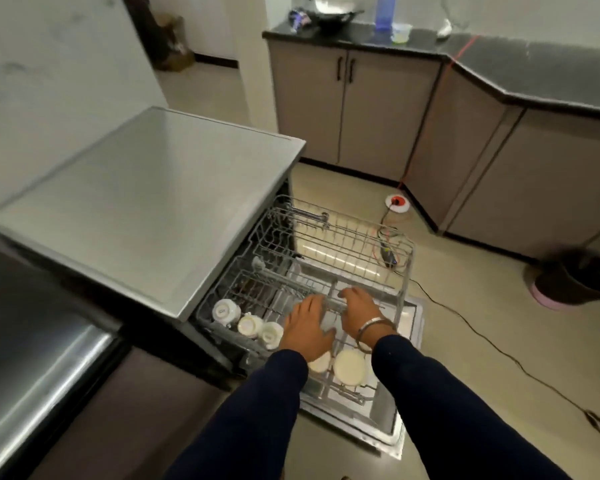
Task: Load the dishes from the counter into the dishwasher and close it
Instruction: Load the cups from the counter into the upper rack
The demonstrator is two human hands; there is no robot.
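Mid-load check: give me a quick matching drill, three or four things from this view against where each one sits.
Things:
1. white cups
2. white plate
3. blue bottle
4. dark bucket

Places:
a. on the floor at right
b. on the far counter
c. upside down in the rack, left of the hands
d. in the rack, between the forearms

Pairs: 1-c, 2-d, 3-b, 4-a

The scene is seen from a single wide-angle camera worn on the head, aimed forward and steeply down. The open dishwasher (146, 202) with its pulled-out rack (329, 244) is viewed from close above, the sleeved forearms entering from the bottom edge. Farther off, the counter (499, 60) is taken in, its lines bent by the lens.
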